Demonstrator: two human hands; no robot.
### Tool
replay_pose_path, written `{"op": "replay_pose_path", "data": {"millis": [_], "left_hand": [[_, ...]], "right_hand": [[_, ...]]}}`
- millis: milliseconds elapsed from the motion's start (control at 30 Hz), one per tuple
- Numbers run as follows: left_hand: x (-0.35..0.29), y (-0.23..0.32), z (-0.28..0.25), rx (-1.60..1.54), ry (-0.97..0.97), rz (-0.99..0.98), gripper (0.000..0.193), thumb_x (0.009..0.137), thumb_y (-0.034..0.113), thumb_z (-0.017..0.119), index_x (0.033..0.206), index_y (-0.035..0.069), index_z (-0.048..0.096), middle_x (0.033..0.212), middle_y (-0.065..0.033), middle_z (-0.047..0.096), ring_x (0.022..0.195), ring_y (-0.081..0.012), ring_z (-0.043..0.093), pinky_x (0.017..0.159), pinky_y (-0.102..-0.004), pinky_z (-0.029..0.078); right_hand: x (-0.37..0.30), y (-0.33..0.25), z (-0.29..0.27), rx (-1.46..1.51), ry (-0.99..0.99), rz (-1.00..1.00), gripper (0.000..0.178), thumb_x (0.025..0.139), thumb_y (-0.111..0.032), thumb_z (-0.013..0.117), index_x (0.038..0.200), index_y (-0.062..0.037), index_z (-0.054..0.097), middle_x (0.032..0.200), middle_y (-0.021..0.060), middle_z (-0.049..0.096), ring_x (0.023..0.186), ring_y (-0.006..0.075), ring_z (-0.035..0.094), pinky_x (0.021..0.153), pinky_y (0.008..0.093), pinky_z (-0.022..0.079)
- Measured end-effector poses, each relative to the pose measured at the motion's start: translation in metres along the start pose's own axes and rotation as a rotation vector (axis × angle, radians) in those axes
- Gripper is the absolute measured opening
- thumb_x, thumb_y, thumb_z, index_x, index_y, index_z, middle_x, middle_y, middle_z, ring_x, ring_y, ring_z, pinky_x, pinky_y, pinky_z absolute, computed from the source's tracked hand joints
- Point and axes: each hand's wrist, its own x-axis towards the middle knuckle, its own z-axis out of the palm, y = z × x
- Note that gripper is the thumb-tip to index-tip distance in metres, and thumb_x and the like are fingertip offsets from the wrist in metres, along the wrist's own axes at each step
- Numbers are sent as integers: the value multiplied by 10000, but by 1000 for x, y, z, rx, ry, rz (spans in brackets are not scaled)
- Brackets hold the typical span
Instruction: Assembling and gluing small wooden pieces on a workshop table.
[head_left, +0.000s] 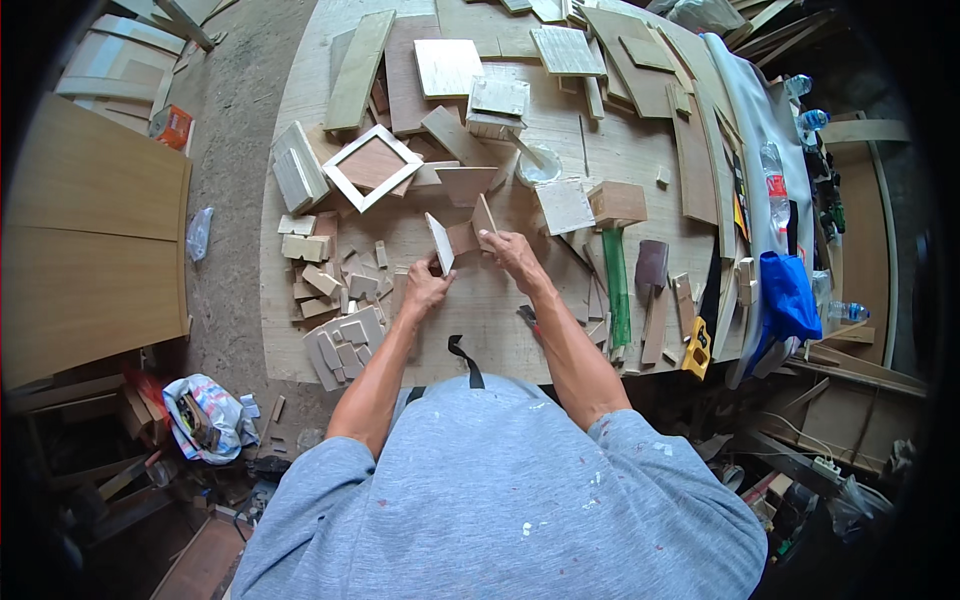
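Note:
Near the middle of the workbench, my left hand (428, 288) is closed on the lower edge of a small white-faced wooden panel (440, 243), which stands on edge. My right hand (514, 256) grips a second thin wooden panel (484, 218), also tilted upright. Between the two, a brown piece of wood (461, 238) shows partly; whether it touches either panel I cannot tell. Just beyond lies a reddish-brown board (467, 184). A white square frame (373, 167) rests to the far left of my hands. Past my right hand is a tub of white paste (540, 166) with a stick in it.
Small wood blocks (318, 280) and offcuts pile up at the left of the bench (480, 345). Small box-like wooden pieces (618, 203) stand to the right, by a green mesh strip (617, 285). A yellow-handled handsaw (697, 348) and a blue bag (788, 298) lie along the right edge.

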Motion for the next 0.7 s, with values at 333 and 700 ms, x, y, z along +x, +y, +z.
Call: {"op": "replay_pose_path", "data": {"millis": [333, 700], "left_hand": [[31, -18, -12, -301, -154, -186, 352, 809, 3, 506, 1108, -5, 692, 938, -60, 710, 778, -142, 625, 690, -277, 485], [54, -22, -20, -81, -101, -222, 253, 950, 157, 542, 1031, -12, 712, 747, -8, 665, 588, -83, 543, 509, -256, 415]], "right_hand": [[7, 1, -3, -289, -54, 15, 545, 894, -499, 593, 1073, 4, 702, 855, 62, 659, 745, 134, 533, 673, 293, 428], [8, -15, -10, -91, -59, -19, 642, 918, -621, 510, 930, 0, 670, 765, 15, 555, 732, 140, 500, 688, 311, 416]]}}
